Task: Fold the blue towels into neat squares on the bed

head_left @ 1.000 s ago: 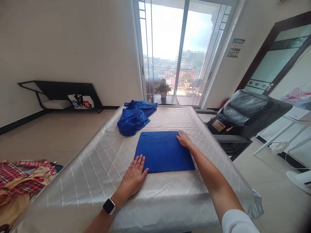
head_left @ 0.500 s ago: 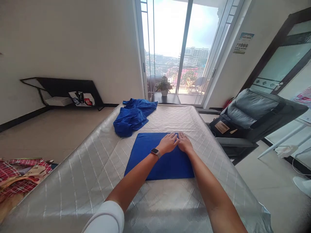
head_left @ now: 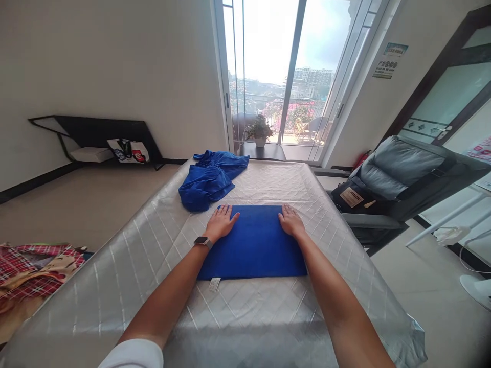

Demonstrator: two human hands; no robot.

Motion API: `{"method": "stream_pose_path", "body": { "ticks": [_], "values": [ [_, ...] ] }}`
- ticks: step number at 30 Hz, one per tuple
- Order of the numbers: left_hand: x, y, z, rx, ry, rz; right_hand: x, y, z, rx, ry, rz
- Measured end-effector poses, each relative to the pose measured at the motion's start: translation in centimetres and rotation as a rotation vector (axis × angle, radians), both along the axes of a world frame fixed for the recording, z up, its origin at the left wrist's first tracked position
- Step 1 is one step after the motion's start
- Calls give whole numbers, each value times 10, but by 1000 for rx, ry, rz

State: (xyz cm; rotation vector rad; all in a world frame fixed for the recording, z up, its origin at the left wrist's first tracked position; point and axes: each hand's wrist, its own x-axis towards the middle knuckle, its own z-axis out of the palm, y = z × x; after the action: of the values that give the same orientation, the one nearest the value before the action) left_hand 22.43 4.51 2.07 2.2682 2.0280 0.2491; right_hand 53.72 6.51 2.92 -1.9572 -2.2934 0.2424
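Observation:
A flat blue folded cloth [head_left: 255, 243] lies in front of me on a silver quilted table cover [head_left: 153, 260]. My left hand [head_left: 220, 224] rests on the cloth's far left corner, fingers stretched out and thumb spread. On the far right corner my right hand [head_left: 291, 222] lies flat, fingers extended forward. Neither hand grips anything. A small white tag [head_left: 215, 284] sticks out from the cloth's near edge, toward the left. Beyond my left hand a crumpled blue cloth [head_left: 209, 179] lies in a heap.
A grey recliner [head_left: 399, 174] with a black bag [head_left: 347, 197] stands to the right. Red plaid fabric [head_left: 38, 271] lies at the lower left. A potted plant [head_left: 260, 133] stands past the table's far end, before a glass sliding door [head_left: 264, 61].
My left hand has slid left across the folded cloth, from beside my right hand to the far left corner. My right hand has stayed nearly in place. The white tag now shows.

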Motion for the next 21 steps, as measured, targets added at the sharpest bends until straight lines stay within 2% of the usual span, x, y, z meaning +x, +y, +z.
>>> {"method": "stream_pose_path", "body": {
  "ticks": [2, 4, 11, 14, 18, 21],
  "values": [
    [-21, -3, -2, 3, -18, 43, 1, 1, -1, -2, 0, -1],
    [-29, -5, -5, 23, -49, 56, 1, 2, -2, -4, -2, -3],
    [-28, -2, -11, 73, -146, 35, 2, 3, -3, -8, -28, -11],
    [-42, 1, -9, 82, -249, 36, 3, 4, -3, -12, -36, -12],
    [-68, 3, -3, 105, -441, 136, 4, 5, -3, -8, -26, -11],
    [-76, 2, 0, 106, -471, 152, 5, 6, -3, -9, -22, -17]
  ]
}}
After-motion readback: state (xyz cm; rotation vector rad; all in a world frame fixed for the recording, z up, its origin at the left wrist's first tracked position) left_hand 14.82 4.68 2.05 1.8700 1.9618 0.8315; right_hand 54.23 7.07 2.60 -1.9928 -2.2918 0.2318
